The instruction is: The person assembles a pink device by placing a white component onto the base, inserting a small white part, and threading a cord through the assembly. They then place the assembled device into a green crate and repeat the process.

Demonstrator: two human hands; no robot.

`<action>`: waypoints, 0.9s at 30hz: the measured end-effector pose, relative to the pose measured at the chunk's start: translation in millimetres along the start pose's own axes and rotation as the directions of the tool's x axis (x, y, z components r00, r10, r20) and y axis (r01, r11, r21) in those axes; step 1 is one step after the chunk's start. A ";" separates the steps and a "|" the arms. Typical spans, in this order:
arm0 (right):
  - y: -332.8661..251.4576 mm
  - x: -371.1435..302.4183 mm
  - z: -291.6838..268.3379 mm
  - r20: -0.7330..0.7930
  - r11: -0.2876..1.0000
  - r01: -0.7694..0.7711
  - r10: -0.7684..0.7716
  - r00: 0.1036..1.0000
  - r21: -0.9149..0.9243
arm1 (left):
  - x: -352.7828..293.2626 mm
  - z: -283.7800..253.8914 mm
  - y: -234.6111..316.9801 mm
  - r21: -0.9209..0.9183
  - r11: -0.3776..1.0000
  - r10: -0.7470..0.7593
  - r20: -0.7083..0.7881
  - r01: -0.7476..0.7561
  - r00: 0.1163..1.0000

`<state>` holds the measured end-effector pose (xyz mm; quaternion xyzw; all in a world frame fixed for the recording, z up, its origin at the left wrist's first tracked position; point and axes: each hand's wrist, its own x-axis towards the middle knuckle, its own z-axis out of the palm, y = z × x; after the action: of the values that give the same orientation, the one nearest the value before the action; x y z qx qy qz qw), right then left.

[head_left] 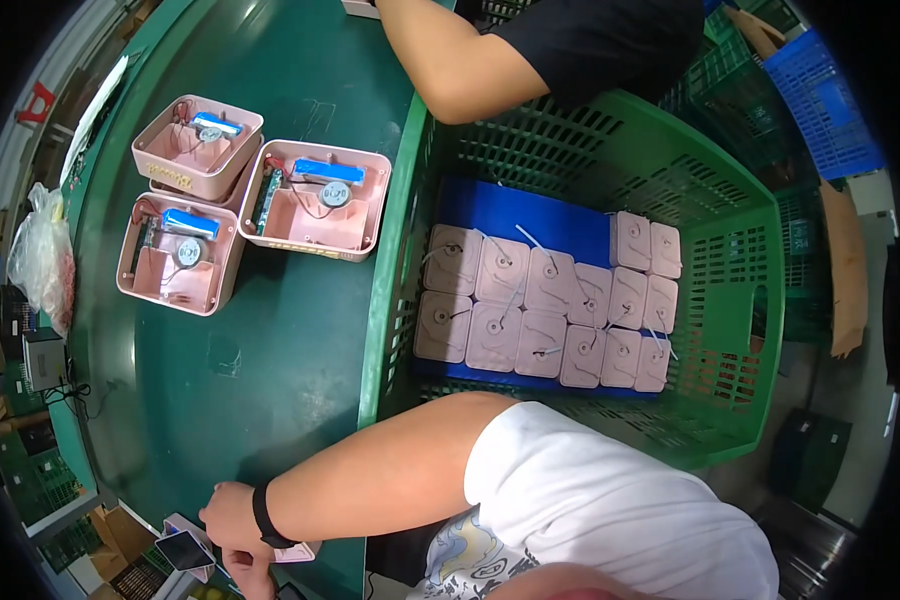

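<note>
At the table's near end, my right hand (232, 517), with a black band on the wrist, reaches across with its fingers curled down. My left hand (252, 576) is just below it, fingers bent up close to the right hand. Both look closed, but whatever lies between them is hidden. A pale pink piece (296, 552) shows partly from under my right wrist. Beside the hands stands a small pale device with a dark screen (182, 550). Farther up the green table (270, 350) sit open pink housings (315, 200), holding blue cylindrical cells, round metal parts, and wires.
Right of the table is a green crate (740, 290) with several rows of pink lidded boxes (550, 280) on a blue sheet (570, 215), thin tubes sticking out. Another person's arm (460, 70) reaches over at the top. A plastic bag (45, 250) hangs at the left edge.
</note>
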<state>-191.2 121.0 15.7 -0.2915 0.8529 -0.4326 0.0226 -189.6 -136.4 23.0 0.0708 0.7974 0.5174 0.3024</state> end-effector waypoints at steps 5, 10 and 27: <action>4.8 2.4 4.1 -0.005 1.000 -0.021 0.021 1.000 -0.020 | -2.7 7.6 -1.1 0.007 0.999 0.041 -0.056 -0.041 0.998; 8.9 -2.3 2.8 -0.077 0.999 0.015 -0.019 0.997 -0.045 | -12.0 45.1 33.0 -0.030 0.998 0.049 -0.090 -0.052 0.995; 19.5 -15.5 -25.2 -0.008 0.995 0.043 -0.043 0.999 0.087 | -4.6 55.9 22.0 -0.173 0.975 0.130 -0.073 -0.140 0.989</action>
<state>-195.0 156.1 13.5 -0.3070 0.8268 -0.4708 0.0233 -159.2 -84.6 28.2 0.0817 0.7503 0.6077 0.2471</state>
